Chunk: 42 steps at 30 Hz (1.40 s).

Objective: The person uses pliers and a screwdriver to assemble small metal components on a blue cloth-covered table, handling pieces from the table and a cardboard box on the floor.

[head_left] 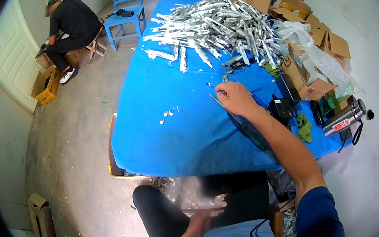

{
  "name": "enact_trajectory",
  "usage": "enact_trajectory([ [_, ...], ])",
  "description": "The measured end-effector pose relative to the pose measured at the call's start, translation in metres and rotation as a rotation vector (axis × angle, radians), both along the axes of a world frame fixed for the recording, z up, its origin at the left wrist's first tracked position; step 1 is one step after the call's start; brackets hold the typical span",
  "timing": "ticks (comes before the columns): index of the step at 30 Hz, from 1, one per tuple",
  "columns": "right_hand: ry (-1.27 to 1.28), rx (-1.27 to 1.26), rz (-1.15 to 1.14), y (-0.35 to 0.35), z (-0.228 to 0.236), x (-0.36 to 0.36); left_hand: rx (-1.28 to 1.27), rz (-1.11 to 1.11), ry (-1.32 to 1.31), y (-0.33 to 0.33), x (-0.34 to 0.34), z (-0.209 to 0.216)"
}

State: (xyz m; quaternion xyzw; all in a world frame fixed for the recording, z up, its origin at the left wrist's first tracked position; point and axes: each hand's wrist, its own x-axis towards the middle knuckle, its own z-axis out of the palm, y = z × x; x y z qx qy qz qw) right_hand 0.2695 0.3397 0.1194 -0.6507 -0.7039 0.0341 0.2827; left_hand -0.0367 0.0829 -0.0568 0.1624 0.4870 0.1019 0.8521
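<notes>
While the person sits at the near edge of the blue bench (pixel 177 134), the right hand (pixel 235 98) is stretched out over its middle, fingers curled closed around a thin metal rod (pixel 224 107) that slants down toward the person across the blue cover. The left hand (pixel 202 221) is low in the lap, beside the dark trouser leg; it is blurred, so whether it is open or holds anything cannot be told. Beyond the right hand, a large heap of silver-grey strips (pixel 216 25) covers the far part of the bench. A few small white bits (pixel 166 115) lie on the cover to the left of the hand, well apart from it. To the right of the forearm sit a black device (pixel 282 108), a green cloth (pixel 303 126), an open cardboard box (pixel 305 78) and a steel flask (pixel 344 118) lying on its side. At the far left of the room, another person in black (pixel 69 29) sits bent over near a blue chair (pixel 125 15).
</notes>
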Motion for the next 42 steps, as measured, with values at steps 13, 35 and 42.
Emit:
enact_trajectory([
  [13, 0.073, -0.058, -0.412, 0.145, -0.026, 0.011, -0.068, 0.023, -0.076, -0.001, -0.026, -0.045],
  [35, 0.946, -0.576, -0.149, 0.082, 0.016, 0.023, -0.17, 0.098, -0.103, 0.007, -0.015, -0.015],
  [42, 1.334, -0.668, 0.222, -0.057, 0.041, -0.027, -0.121, 0.134, -0.181, -0.001, -0.013, -0.006],
])
